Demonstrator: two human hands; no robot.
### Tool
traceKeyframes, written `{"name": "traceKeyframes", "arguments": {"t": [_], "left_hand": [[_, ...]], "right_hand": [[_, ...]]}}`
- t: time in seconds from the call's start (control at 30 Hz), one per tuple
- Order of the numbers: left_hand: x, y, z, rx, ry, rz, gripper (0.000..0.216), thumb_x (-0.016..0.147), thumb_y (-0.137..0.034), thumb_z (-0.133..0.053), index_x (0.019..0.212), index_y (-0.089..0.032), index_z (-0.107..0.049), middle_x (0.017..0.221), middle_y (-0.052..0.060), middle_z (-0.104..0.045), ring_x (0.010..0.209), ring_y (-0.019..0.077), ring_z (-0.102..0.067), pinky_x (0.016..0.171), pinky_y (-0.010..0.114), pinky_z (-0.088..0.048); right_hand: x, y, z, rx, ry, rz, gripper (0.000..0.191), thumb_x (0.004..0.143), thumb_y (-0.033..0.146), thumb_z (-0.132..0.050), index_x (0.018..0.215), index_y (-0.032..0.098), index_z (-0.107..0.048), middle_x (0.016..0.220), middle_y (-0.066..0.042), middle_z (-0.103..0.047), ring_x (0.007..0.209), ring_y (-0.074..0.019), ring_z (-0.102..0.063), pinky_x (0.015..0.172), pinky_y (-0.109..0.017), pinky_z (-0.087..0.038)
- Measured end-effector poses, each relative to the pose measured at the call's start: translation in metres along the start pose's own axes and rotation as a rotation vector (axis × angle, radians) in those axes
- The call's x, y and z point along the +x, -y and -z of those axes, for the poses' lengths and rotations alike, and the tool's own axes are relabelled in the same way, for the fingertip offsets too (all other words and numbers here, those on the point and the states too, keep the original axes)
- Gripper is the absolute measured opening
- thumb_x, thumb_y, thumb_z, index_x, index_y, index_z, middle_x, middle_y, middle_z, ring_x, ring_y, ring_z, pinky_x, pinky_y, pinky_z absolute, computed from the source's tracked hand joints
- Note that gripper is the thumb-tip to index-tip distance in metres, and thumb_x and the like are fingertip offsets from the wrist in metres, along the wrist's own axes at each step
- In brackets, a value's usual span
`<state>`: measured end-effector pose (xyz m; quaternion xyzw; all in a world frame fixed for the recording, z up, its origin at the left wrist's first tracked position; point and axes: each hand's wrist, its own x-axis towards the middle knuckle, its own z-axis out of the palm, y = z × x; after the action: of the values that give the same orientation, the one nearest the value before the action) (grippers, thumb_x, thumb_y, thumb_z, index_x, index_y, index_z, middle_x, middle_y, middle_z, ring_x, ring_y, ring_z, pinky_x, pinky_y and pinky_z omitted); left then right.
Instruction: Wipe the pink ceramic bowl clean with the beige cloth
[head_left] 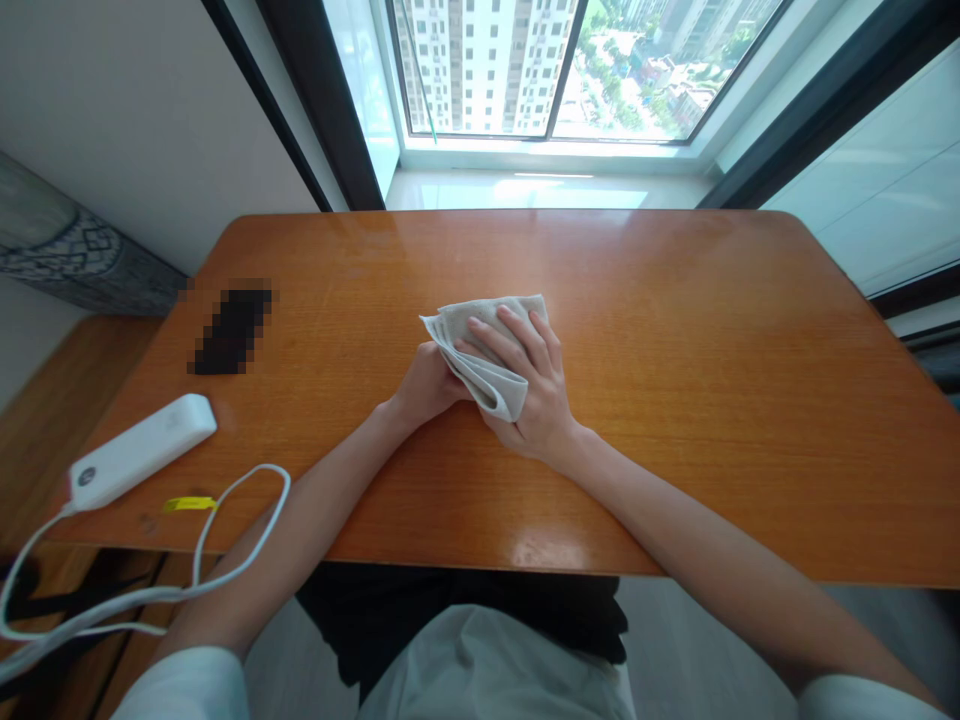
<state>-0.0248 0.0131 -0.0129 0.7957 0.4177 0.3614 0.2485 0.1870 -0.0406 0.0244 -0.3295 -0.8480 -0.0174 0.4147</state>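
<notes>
A folded beige cloth (480, 345) sits at the middle of the orange wooden table (675, 330). My right hand (532, 385) lies over the cloth with fingers spread across its top and the near fold tucked into the palm. My left hand (424, 385) grips the cloth's left edge from the side, its fingers partly hidden under the fabric. Both forearms reach in from the near edge of the table.
A white power strip (139, 450) with a white cable (225, 545) and a yellow tag (187, 504) lies at the table's near left. A dark blurred object (232, 330) rests farther left. A window ledge (525, 188) runs behind the table.
</notes>
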Motion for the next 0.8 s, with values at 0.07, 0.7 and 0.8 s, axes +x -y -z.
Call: {"name": "traceKeyframes", "arguments": {"t": [0.07, 0.7, 0.8], "left_hand": [[0.001, -0.008, 0.003, 0.026, 0.030, -0.031, 0.027, 0.092, -0.034, -0.081, 0.077, -0.018, -0.066, 0.080, 0.004, -0.078, 0.073, 0.0213, -0.071, 0.064, 0.034, -0.056], [0.002, -0.026, 0.004, -0.135, -0.081, 0.023, 0.063, 0.079, -0.048, -0.090, 0.130, -0.016, -0.071, 0.096, 0.001, -0.079, 0.076, 0.0150, -0.068, 0.068, 0.024, -0.054], [0.002, -0.028, 0.004, -0.118, -0.093, 0.009, 0.065, 0.080, -0.049, -0.092, 0.133, -0.018, -0.071, 0.094, 0.001, -0.078, 0.072, 0.0135, -0.064, 0.068, 0.024, -0.053]], "right_hand": [[-0.001, -0.001, -0.001, 0.017, -0.016, -0.025, 0.071, 0.110, 0.047, -0.057, 0.178, 0.040, -0.042, 0.176, -0.002, -0.060, 0.171, -0.0380, -0.045, 0.147, -0.067, -0.026], [0.002, -0.005, -0.002, 0.180, -0.145, -0.201, 0.056, 0.116, 0.043, -0.044, 0.171, 0.040, -0.052, 0.175, -0.004, -0.060, 0.169, -0.0317, -0.048, 0.142, -0.065, -0.038], [0.003, -0.008, -0.002, 0.224, -0.169, -0.250, 0.054, 0.117, 0.045, -0.041, 0.168, 0.037, -0.056, 0.172, -0.005, -0.063, 0.167, -0.0311, -0.051, 0.141, -0.065, -0.040]]}}
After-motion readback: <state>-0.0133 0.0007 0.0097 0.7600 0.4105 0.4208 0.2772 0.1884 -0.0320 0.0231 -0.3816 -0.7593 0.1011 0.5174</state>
